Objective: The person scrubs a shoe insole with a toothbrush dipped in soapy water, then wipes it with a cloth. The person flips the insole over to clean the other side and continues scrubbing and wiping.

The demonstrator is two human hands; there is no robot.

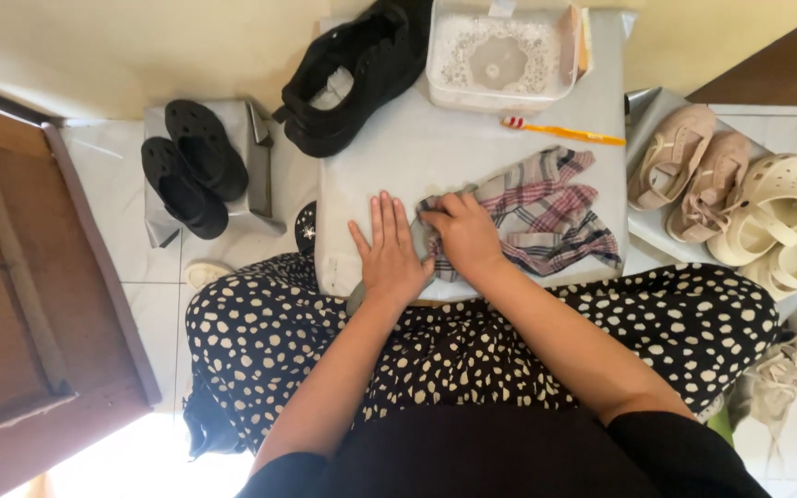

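Head view, looking straight down: the left hand (387, 254) lies flat and spread, palm down, on the pale grey tabletop (472, 152) just left of centre, grasping nothing. The right hand (461, 232) is beside it, fingers curled and pinching the near left edge of a plaid cloth (546, 210), which lies rumpled across the centre-right of the table. The step in hand looks like gathering or folding the cloth while the flat hand steadies the surface; any further handling would need a firmer hold on the loose, bunched fabric, since only one corner is caught.

At the top of the frame a black shoe (352, 69) rests on the far left part of the table, and a clear plastic tub (500, 55) sits to its right. An orange toothbrush (565, 132) lies just below the tub, close to the cloth's far edge, and could get swept along if the cloth is pulled.

Off the table, a pair of black clogs (191, 166) sits on a grey box at upper left. At right, beige sandals (689, 166) and cream clogs (781, 221) crowd a low shelf. Dotted trousers (269, 341) fill the lower frame.
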